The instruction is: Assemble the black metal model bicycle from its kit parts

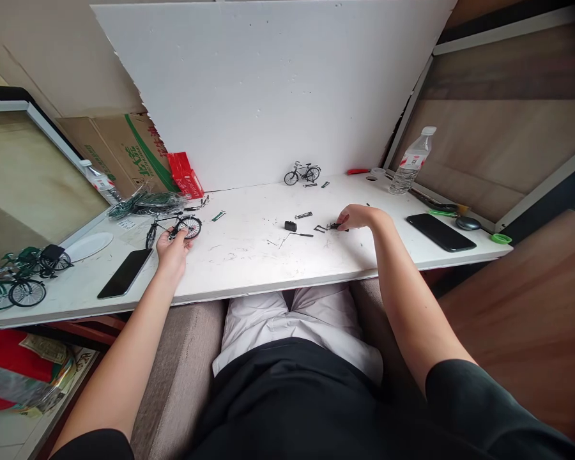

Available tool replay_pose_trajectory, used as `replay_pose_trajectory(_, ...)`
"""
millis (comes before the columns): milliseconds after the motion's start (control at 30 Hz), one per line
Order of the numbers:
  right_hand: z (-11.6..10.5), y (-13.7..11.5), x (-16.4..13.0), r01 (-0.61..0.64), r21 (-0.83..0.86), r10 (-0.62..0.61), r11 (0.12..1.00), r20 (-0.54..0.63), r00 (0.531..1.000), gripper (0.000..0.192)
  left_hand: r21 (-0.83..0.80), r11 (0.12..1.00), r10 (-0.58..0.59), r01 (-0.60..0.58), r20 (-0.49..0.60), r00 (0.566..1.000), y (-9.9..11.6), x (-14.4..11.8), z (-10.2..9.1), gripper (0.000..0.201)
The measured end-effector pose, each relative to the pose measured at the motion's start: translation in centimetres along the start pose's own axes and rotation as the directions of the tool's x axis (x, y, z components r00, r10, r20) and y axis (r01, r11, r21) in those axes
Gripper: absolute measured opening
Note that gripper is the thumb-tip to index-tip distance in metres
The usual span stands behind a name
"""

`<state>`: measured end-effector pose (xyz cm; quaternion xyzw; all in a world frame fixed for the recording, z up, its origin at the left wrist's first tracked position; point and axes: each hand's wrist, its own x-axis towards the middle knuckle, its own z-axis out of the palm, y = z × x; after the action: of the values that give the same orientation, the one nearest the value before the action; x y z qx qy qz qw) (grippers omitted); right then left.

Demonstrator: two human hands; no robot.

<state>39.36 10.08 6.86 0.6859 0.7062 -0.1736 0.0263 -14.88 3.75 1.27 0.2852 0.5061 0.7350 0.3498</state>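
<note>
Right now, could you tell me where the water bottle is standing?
In the head view, the water bottle stands upright at the table's far right, near the white backboard, behind the black phone.

Left hand (pixel 172 246) holds model bicycle (pixel 175 228); right hand (pixel 357 217) pinches small part (pixel 335 226).

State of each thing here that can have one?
left hand: gripping the black model bicycle
right hand: pinching a small black part
finished model bicycle: upright by the white board
water bottle: upright, capped
right phone: flat, screen dark
left phone: flat, screen dark
</note>
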Motion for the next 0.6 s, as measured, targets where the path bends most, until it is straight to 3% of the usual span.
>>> replay_pose_trajectory(133,0.1,0.6,0.7,0.051,0.037,-0.05,0.998,-0.024,0.998,0.037,0.005,1.0,-0.004,0.004,-0.003,1.0,0.1,0.0,0.0,0.055)
replay_pose_trajectory(233,-0.2,1.0,0.7,0.185,0.214,-0.14,0.959,-0.211,0.967,0.029,0.02,1.0,-0.001,0.001,-0.006,1.0,0.0,0.2,-0.2,0.056)
replay_pose_trajectory(333,-0.9,1.0,0.0,0.352,0.324,-0.138,0.878,-0.533,0.835,0.031,0.029,1.0,0.0,0.0,-0.003,1.0,-0.1,0.3,-0.3,0.055)
replay_pose_trajectory(433,-1.8,0.8,-1.3,0.436,0.325,-0.111,0.839,-0.683,0.722,0.041,0.038,0.999,0.008,-0.009,0.006,1.0,-0.2,0.3,-0.3,0.056)
replay_pose_trajectory(500,-2.2,0.6,-2.0,0.453,0.329,-0.112,0.828,-0.695,0.71,0.044,0.047,0.999,0.011,-0.011,0.005,1.0,-0.3,0.3,-0.2,0.057)
replay_pose_trajectory(600,-2.4,0.2,-2.4,0.449,0.326,-0.139,0.832,-0.662,0.737,0.039,0.061,0.998,0.008,-0.008,0.004,1.0,-0.3,0.2,-0.1,0.058)
